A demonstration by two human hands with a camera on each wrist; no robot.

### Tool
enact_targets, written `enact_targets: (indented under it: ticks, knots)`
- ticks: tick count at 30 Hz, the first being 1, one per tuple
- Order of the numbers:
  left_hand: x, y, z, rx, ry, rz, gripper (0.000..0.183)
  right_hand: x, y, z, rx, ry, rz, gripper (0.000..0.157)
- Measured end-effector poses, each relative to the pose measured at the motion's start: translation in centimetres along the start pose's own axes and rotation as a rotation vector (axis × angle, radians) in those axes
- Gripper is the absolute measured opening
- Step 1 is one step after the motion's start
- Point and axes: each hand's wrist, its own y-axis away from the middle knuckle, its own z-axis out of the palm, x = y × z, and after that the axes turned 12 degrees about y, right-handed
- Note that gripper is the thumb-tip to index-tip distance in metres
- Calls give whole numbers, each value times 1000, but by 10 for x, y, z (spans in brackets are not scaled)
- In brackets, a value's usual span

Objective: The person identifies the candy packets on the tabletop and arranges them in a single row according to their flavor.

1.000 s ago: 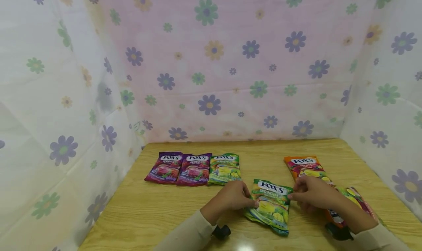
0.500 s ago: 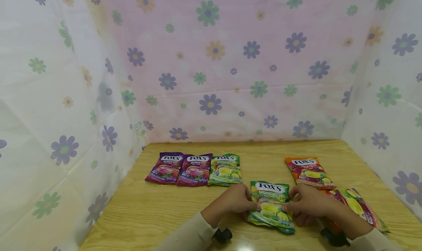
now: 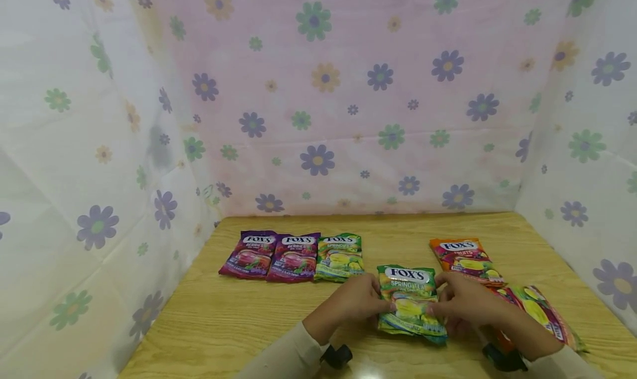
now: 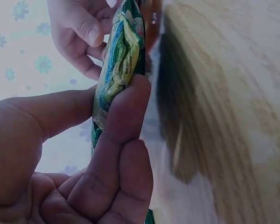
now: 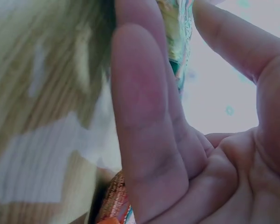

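Observation:
A green Fox's Spring Tea candy bag [image 3: 409, 299] is held between both hands, its front turned up toward the head camera. My left hand [image 3: 355, 300] pinches its left edge, thumb in front and fingers behind. On the opposite edge my right hand [image 3: 465, 303] grips it the same way. In the left wrist view the candy bag [image 4: 119, 60] appears edge-on, standing off the wooden table with a dark shadow beside it. Only a strip of the candy bag [image 5: 177, 39] shows past the fingers in the right wrist view.
Two purple Berries bags [image 3: 249, 254] [image 3: 294, 257] and another green Spring Tea bag [image 3: 340, 257] lie in a row at the back left of the table [image 3: 239, 323]. An orange Fruits bag [image 3: 466, 260] lies at the right, with more fruit candy packaging [image 3: 539, 312] partly behind the right forearm.
The held candy bag has gone from tilted to nearly straight and risen slightly. My right hand has shifted from its upper right corner down to its right edge.

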Motion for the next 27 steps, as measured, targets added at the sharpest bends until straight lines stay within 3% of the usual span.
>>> enact_targets:
  ticks: [14, 21, 27]
  knots:
    - [-4, -13, -10, 74, 88, 49, 32, -15, -18, -8, 151, 79, -47, 86]
    - [-3, -20, -14, 161, 139, 41, 30, -22, -25, -10, 229, 97, -50, 87]
    - [-3, -23, -16, 247, 137, 48, 43, -27, -37, -8, 333, 177, -16, 84]
